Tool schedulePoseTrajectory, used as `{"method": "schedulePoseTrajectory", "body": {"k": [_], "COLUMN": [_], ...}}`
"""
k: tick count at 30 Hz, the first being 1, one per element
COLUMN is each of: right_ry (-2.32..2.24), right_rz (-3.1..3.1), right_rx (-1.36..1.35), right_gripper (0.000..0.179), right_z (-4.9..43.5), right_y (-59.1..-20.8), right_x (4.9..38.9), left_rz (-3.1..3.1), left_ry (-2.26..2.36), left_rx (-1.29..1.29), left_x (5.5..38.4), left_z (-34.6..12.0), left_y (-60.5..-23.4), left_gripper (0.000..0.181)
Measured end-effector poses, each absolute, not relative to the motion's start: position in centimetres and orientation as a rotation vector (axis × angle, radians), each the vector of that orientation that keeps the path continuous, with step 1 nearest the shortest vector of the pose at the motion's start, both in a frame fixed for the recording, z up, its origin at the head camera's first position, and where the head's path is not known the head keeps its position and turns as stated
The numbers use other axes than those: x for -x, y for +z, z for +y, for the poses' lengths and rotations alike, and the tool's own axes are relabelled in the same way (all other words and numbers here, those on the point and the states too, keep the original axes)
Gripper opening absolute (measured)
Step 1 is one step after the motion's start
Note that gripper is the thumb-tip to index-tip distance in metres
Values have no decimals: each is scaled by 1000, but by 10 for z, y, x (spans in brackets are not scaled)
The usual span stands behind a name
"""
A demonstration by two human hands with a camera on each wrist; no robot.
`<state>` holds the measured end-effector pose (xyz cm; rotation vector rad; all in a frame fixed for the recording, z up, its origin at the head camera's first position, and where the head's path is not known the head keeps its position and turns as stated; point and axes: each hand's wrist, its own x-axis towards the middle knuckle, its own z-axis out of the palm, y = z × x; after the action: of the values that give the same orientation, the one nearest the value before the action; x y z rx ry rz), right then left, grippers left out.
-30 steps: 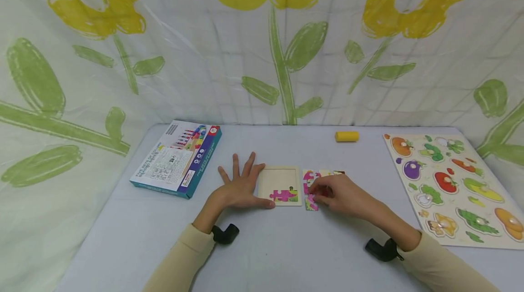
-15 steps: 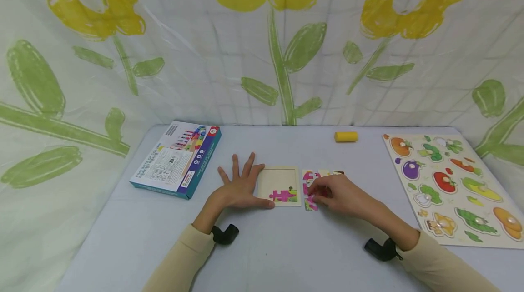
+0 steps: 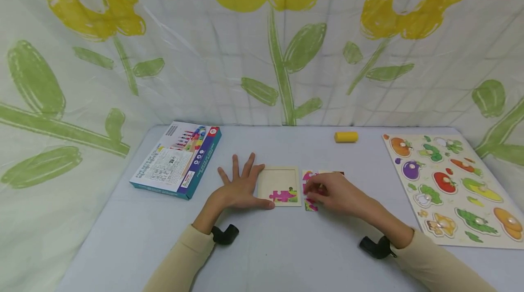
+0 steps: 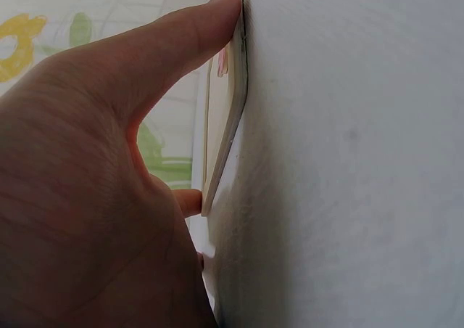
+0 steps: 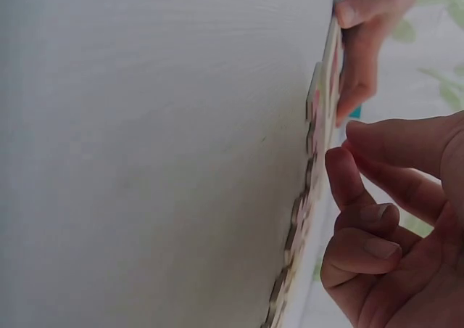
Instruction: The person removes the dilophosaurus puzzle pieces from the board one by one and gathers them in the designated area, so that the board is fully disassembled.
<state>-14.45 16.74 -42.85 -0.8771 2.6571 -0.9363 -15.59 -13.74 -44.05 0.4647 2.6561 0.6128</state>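
A small wooden puzzle tray point(image 3: 282, 176) lies mid-table, with joined pink and green jigsaw pieces point(image 3: 283, 195) along its lower right. My left hand point(image 3: 239, 190) is spread at its left side, thumb on the lower edge and index finger at the upper left corner. Just right of the tray lie several loose jigsaw pieces point(image 3: 311, 207), partly hidden by my right hand point(image 3: 337, 194). That hand hovers over them with bent fingers. In the right wrist view its thumb point(image 5: 370, 136) and fingertips are close together, with no piece visible between them.
A flat boxed set point(image 3: 176, 160) lies at the table's left. A yellow cylinder point(image 3: 345, 137) is at the back. On the right rests a large vegetable puzzle board point(image 3: 446, 180). A flower-printed curtain point(image 3: 229, 64) hangs behind the table.
My right hand has shifted slightly left and up over the loose pieces, covering more of the upper ones. The left hand and the tray stay in place.
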Motion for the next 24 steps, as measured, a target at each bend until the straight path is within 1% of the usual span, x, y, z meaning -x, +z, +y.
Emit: {"method": "schedulePoseTrajectory", "body": {"k": [10, 14, 18, 24], "right_ry": [-962, -904, -835, -810], "right_rz": [2560, 2524, 2537, 2537], "right_rx": [960, 988, 1018, 1021], "right_gripper": [11, 16, 21, 20], "right_z": [138, 128, 123, 121], "right_y": [-426, -426, -427, -428], "right_x": [155, 159, 161, 162], "left_rz": [2656, 2650, 2647, 2647], "left_ry": [552, 583, 582, 563], "left_rx": [-439, -453, -461, -461], "left_x": [157, 157, 158, 158], "left_z": [-137, -138, -138, -138], "left_y": [-437, -438, -441, -442], "left_gripper": [112, 112, 113, 112]}}
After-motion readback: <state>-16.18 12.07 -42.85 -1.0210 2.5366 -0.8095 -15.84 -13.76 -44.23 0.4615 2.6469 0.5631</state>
